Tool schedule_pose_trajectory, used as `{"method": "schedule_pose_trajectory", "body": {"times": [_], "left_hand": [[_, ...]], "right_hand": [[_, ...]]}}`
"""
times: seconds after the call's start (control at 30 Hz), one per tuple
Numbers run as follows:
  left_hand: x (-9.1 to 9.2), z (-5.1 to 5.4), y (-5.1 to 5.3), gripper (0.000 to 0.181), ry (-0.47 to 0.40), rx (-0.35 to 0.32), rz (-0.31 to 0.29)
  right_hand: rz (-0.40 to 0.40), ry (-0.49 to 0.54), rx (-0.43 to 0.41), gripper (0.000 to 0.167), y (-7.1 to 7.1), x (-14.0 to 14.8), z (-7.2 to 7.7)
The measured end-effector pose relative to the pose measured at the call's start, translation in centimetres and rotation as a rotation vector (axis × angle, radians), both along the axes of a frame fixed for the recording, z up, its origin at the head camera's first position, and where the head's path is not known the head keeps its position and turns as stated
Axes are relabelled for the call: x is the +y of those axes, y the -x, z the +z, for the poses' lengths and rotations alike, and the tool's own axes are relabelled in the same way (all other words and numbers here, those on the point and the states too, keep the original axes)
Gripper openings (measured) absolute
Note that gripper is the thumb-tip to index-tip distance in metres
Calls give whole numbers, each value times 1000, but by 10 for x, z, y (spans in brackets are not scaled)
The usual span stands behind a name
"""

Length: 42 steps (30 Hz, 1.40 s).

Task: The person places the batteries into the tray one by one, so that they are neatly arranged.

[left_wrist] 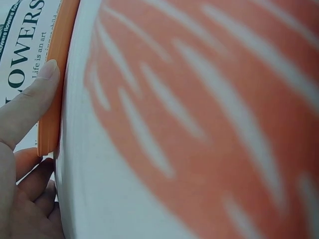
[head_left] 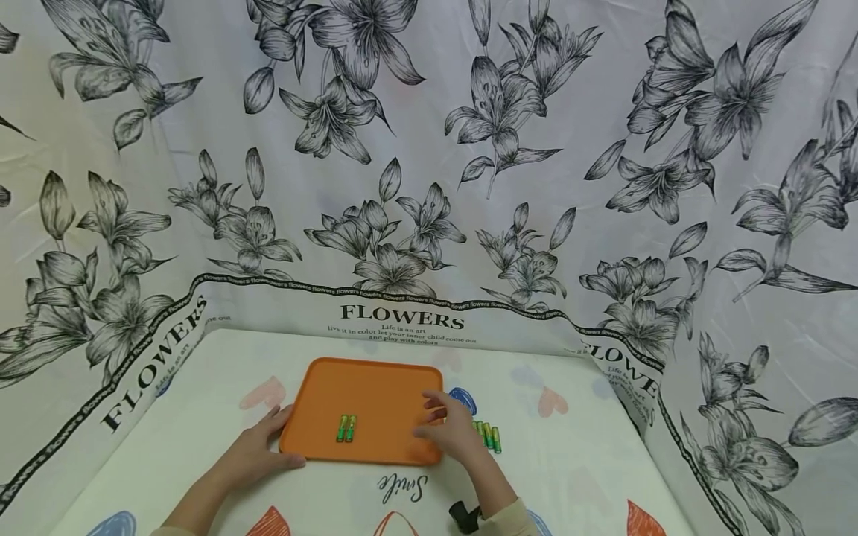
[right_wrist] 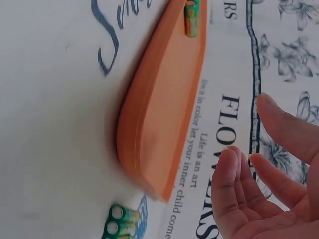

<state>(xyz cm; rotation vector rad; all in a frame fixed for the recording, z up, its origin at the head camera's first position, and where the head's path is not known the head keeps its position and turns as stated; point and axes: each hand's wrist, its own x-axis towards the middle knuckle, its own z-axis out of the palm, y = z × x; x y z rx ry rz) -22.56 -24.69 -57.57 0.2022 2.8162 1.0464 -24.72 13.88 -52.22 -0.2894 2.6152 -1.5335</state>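
An orange tray (head_left: 375, 387) lies on the table, with two green batteries (head_left: 346, 429) side by side on it. The left hand (head_left: 258, 450) holds the tray's left edge near its front corner; in the left wrist view its thumb (left_wrist: 42, 87) lies against the tray's rim (left_wrist: 52, 99). Above the tray's right edge is the right hand (head_left: 452, 432), its fingers spread and loosely bent with nothing between them. The right wrist view shows this hand (right_wrist: 269, 184) beside the tray (right_wrist: 159, 109). Several green batteries (head_left: 488, 436) stand or lie just right of the tray, partly behind the right hand.
A black object (head_left: 464, 515) is by the right forearm at the table's front. The white tablecloth (head_left: 536, 476) carries printed hearts, leaves and lettering. A flower-printed curtain (head_left: 429, 171) surrounds the table at the back and sides.
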Motion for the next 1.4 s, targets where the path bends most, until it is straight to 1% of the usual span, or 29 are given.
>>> {"method": "schedule_pose_trajectory", "body": {"times": [0.1,0.27,0.37,0.5,0.6,0.73,0.87,0.97,1.03,1.13,1.2,1.3,1.4], "left_hand": [[1,0,1,113,-5,-16,1],[-1,-1,1,111,-8,-7,-5],[-2,0,-1,111,-9,-2,-2],[-3,1,-2,112,-7,-10,1],[-2,1,-2,112,-8,-17,5],[0,0,0,111,-9,-3,-2],[1,0,3,112,-1,10,-5],[1,0,3,113,4,4,-3],[1,1,3,113,8,-2,-2],[1,3,2,113,2,-8,0],[1,3,1,113,-3,-8,2],[1,3,0,113,-4,-5,4],[1,2,0,113,1,-10,5]], "right_hand": [[-13,-4,27,64,0,10,1],[-32,-35,42,65,-2,29,3],[-33,-48,26,66,-3,41,3],[-57,-57,4,68,-6,59,0],[-82,-63,-16,70,-7,72,-3],[-125,-79,-39,72,-7,89,-7],[-165,-98,-43,73,-7,103,-9],[-183,-136,-44,73,-7,112,-11],[-192,-182,-51,73,-6,117,-12],[-192,-246,-77,73,-4,123,-16],[-187,-269,-101,74,-2,126,-18],[-174,-276,-135,74,-1,128,-25],[-166,-280,-141,72,-3,129,-32]]}}
